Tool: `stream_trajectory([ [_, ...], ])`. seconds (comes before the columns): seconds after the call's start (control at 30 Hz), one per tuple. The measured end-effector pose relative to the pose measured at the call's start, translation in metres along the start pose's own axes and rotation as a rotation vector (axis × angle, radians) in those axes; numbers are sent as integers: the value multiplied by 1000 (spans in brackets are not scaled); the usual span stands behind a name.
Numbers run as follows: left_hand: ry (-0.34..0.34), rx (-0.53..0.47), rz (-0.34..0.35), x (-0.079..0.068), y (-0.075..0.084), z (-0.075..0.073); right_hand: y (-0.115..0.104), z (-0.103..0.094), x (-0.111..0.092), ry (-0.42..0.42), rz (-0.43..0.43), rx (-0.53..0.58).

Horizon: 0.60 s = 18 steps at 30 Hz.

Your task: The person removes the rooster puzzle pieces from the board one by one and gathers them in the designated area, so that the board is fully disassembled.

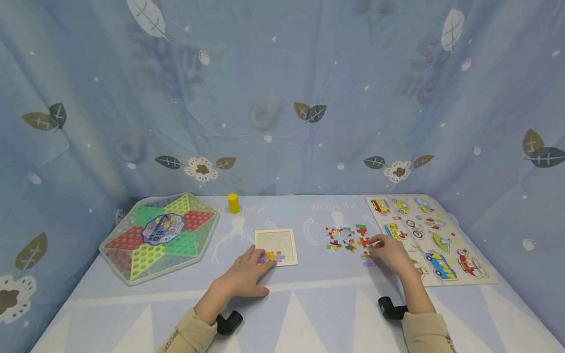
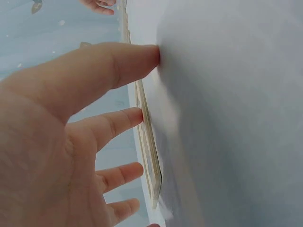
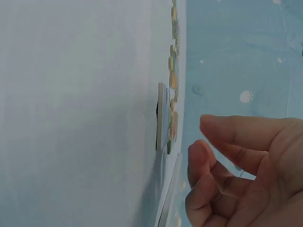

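Observation:
My left hand (image 1: 240, 277) lies spread over the near left corner of a small wooden puzzle tray (image 1: 276, 230). Its fingers are at the tray's edge, and the thumb reaches out toward the tablecloth. A few joined jigsaw pieces (image 1: 277, 256) lie along the tray's near side, partly covered by the fingers. My right hand (image 1: 390, 251) hovers at the right side of several loose jigsaw pieces (image 1: 349, 246), set out in rows. In the right wrist view its thumb and loosely bent fingers (image 3: 199, 153) have a gap between them and hold nothing. One pale-edged piece (image 3: 161, 118) lies nearest.
A hexagonal board (image 1: 176, 245) with coloured sections lies at the left. A yellow cylinder (image 1: 233, 204) stands behind the tray. A vehicle picture board (image 1: 434, 240) lies at the right, under the right forearm's side. A patterned curtain (image 1: 282, 98) hangs behind the table.

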<state>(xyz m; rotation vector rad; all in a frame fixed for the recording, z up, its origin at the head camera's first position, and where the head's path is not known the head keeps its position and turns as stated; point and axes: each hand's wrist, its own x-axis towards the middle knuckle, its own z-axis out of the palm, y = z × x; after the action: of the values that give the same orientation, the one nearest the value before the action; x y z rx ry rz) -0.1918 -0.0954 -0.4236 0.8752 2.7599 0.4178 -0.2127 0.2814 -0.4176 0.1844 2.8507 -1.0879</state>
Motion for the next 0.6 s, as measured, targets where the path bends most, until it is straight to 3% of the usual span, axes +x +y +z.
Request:
stream_trajectory([
  [0.23,-6,-6,-28,-2,0,-1,-11,12,9,15,-60,76],
  [0.6,-8,42,-51,1,-1,0,-50,38,17,-16,-153,196],
])
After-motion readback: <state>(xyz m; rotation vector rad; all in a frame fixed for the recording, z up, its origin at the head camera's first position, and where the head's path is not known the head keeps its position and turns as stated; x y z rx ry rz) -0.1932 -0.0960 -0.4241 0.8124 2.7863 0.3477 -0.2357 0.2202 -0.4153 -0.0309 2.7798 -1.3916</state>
